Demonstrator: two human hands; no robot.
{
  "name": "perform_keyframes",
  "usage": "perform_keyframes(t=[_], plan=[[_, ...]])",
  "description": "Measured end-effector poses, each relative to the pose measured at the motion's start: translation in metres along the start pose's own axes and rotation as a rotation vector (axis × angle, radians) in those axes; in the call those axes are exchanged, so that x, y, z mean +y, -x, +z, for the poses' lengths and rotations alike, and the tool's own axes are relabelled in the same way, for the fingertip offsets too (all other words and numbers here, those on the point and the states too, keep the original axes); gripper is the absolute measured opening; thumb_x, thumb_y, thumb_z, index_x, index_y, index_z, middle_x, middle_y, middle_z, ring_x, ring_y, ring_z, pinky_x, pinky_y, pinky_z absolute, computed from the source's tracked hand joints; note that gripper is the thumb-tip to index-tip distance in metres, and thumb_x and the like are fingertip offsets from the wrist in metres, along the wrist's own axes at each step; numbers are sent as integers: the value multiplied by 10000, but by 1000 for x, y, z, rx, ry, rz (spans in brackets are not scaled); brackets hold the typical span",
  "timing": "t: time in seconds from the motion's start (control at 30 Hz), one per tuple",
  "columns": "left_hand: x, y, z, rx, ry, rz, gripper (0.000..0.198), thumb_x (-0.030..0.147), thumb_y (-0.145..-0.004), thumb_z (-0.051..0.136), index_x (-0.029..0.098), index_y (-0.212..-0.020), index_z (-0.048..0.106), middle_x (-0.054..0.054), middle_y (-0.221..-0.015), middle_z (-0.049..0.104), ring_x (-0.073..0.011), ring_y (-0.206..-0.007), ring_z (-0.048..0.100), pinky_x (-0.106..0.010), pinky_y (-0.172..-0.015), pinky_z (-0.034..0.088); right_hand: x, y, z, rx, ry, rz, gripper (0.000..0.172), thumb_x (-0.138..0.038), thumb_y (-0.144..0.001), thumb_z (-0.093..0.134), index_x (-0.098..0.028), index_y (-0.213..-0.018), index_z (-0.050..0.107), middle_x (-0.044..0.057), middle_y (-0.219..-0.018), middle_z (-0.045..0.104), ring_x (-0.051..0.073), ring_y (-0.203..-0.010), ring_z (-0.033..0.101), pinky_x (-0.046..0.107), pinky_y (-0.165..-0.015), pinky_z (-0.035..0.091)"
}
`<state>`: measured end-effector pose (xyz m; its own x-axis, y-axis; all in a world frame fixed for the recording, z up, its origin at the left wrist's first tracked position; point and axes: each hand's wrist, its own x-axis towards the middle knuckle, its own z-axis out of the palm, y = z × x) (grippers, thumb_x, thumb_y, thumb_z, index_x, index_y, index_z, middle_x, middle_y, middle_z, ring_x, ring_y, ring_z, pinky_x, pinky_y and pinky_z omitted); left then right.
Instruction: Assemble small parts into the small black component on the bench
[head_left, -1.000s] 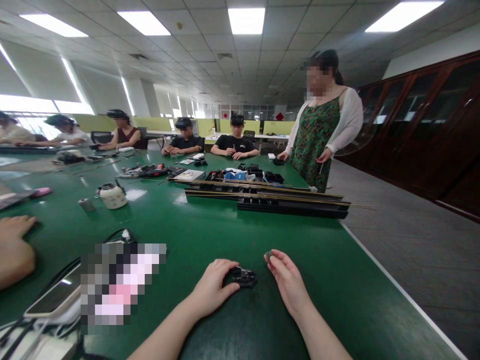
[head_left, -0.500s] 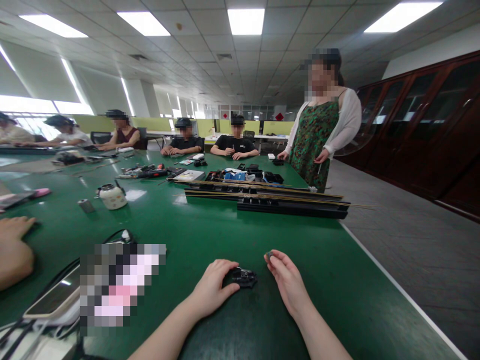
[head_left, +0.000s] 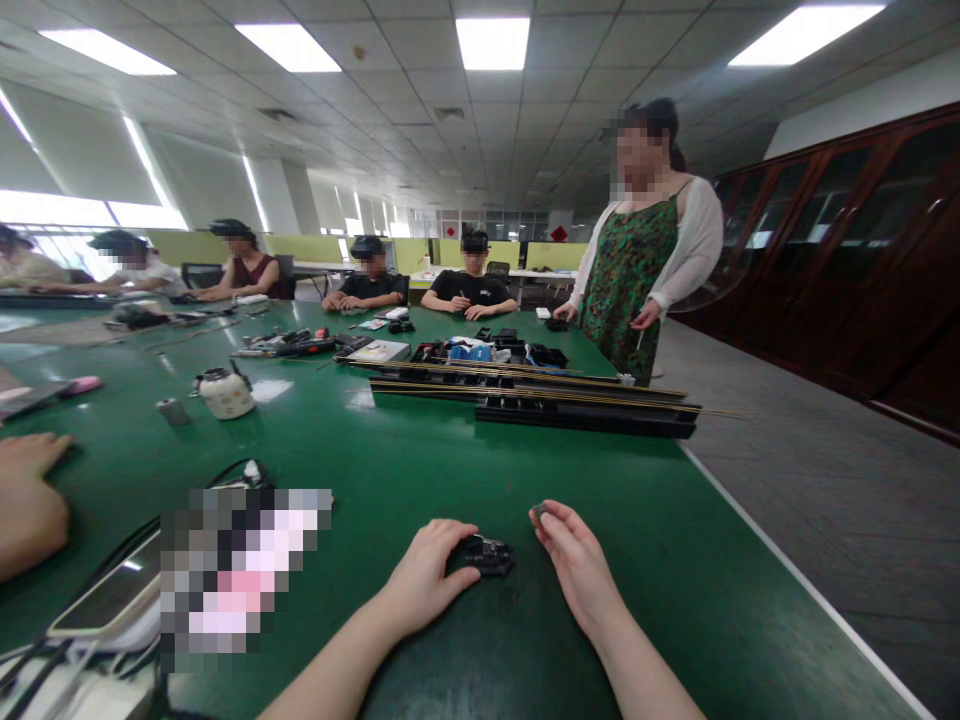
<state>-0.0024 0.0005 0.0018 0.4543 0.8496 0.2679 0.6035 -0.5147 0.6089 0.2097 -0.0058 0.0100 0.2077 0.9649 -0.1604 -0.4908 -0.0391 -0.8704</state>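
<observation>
My left hand (head_left: 431,570) rests on the green tabletop, thumb and fingers curved around the left end of a small black plastic part with a ridged, uneven top (head_left: 491,556). The part lies on the table, and my palm hides some of it. To its right, apart from it, my right hand (head_left: 574,555) is raised slightly. Its thumb and fingertips pinch a small dark grey piece (head_left: 538,511), too small to make out in detail.
Long black rails (head_left: 585,418) with thin brass-coloured rods lie ahead, tools and boxes behind them. A white pot-shaped container (head_left: 225,393) and a grey cylinder (head_left: 173,411) stand left. A phone (head_left: 109,590) and cables lie near left, beside another person's hand (head_left: 30,500). Several people are around the table.
My hands and the things in them look the same. The standing person's head has turned slightly.
</observation>
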Motion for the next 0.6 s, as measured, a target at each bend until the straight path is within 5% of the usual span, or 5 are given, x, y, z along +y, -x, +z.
perform_keyframes(t=[0.6], plan=[[1,0,-1,-2,8,-4,391,214,-742,673,225,-1113,549,-57,-1081,602,-244,-1021,523,-377,-907,405,-2,1,1,-4,14,4,376,-376,-527,796,-206,-825,642,10,-831,690,183,-880,613,295,-801,440]])
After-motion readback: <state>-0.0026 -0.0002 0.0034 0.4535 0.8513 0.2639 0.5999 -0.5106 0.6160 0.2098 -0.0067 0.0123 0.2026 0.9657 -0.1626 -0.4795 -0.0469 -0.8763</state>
